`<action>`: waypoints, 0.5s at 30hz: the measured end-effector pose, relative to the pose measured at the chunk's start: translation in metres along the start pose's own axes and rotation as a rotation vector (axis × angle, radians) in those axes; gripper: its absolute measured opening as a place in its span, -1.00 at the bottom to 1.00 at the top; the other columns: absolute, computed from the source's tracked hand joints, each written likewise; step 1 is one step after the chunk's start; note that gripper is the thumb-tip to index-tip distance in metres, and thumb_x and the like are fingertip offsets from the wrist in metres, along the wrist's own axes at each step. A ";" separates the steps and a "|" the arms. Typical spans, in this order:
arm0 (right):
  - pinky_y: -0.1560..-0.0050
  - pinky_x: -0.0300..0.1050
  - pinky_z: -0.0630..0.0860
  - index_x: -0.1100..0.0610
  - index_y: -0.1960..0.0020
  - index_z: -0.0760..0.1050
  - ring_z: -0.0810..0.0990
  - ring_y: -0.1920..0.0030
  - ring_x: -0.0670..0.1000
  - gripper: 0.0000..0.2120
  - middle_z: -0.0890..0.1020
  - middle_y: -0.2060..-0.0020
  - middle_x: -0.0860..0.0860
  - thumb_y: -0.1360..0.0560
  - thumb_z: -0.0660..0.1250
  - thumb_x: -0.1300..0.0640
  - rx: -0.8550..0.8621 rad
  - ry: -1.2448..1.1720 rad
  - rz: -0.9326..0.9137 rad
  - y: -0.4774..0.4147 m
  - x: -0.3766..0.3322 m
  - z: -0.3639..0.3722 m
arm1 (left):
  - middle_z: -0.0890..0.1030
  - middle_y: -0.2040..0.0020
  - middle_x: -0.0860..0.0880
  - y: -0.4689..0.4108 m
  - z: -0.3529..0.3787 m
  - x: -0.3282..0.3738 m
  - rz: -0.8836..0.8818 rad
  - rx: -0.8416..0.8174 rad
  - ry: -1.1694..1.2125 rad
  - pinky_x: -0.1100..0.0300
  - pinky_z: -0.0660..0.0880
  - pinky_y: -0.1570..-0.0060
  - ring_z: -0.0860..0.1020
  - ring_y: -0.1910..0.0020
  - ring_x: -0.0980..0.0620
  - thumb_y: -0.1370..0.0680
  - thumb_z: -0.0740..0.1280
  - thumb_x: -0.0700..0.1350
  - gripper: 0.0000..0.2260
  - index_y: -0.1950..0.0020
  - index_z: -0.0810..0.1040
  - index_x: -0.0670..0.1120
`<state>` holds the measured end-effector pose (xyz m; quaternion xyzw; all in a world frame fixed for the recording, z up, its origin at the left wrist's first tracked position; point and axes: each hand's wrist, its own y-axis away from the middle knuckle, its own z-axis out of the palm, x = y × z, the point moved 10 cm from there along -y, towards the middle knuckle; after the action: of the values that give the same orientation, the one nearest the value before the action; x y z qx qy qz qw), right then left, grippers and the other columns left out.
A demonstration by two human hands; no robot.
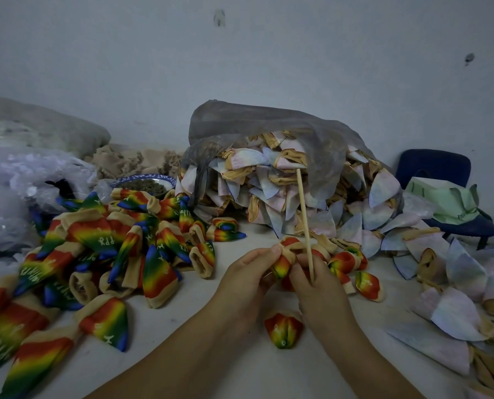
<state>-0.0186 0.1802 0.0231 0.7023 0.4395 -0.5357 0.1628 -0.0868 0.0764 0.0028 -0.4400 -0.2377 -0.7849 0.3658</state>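
- The person's left hand (248, 272) is pinching a small rainbow cloth piece (283, 264) with its thumb and curled fingers.
- The rainbow cloth piece is sitting between the two hands, just above the white table (240, 355), near the middle of the scene.
- The right hand (317, 280) is curling its fingers around the low end of a thin wooden stick (303, 214).
- The wooden stick is pointing up and a little to the left, and its far end is showing in front of the big bag.
- The right hand is also touching the rainbow cloth piece, just beside the left hand.
- One little rainbow piece (283, 329) is lying on the table nearer to the person, between the two arms.
- A few more red and yellow pieces (346, 262) are lying just to the right of the hands.
- A big rainbow pile (110, 249) of pointy cloth pieces is spreading over the left side of the table.
- A grey plastic bag (268, 125) is lying open at the far middle, and pale cloth pieces (268, 191) are spilling out of it.
- More pale pieces (455, 312) are lying along the right side.
- A blue and white bowl (145, 184) is sitting far left of the bag.
- A blue chair (432, 165) is standing at the far right with something green (447, 200) on it.
- Clear plastic wrap (24, 180) is piling up at the far left.
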 end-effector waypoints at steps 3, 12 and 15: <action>0.54 -0.33 0.27 -0.01 0.09 0.52 0.33 0.57 -0.18 -0.87 0.45 0.54 -0.13 -0.59 0.23 0.10 -0.015 -0.222 0.096 0.000 0.008 0.001 | 0.68 -0.06 -0.20 0.000 0.002 -0.001 -0.030 -0.008 0.018 0.15 0.51 -0.08 0.63 -0.12 -0.09 -0.51 0.39 -0.03 -0.74 -0.01 0.66 -0.22; 0.60 -0.30 0.22 0.08 0.24 0.57 0.14 0.58 -0.15 -0.74 0.19 0.48 -0.02 -0.58 0.22 0.18 -0.249 -0.937 0.282 0.005 0.002 0.016 | 0.64 0.17 -0.03 -0.003 -0.007 0.003 -0.042 0.049 -0.086 0.29 0.37 0.34 0.53 0.27 0.13 -0.58 0.32 0.03 -0.78 0.07 0.70 -0.06; 0.59 -0.31 0.22 0.02 0.35 0.62 0.15 0.59 -0.15 -0.62 0.23 0.50 -0.03 -0.58 0.20 0.17 -0.296 -0.941 0.261 0.006 -0.001 0.017 | 0.46 0.34 0.00 -0.004 -0.007 0.006 -0.010 0.052 -0.138 0.28 0.25 0.41 0.35 0.41 0.15 -0.56 0.34 0.06 -0.77 0.19 0.72 0.01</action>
<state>-0.0247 0.1646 0.0161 0.4036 0.2983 -0.7012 0.5064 -0.0955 0.0713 0.0041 -0.4822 -0.2851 -0.7480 0.3560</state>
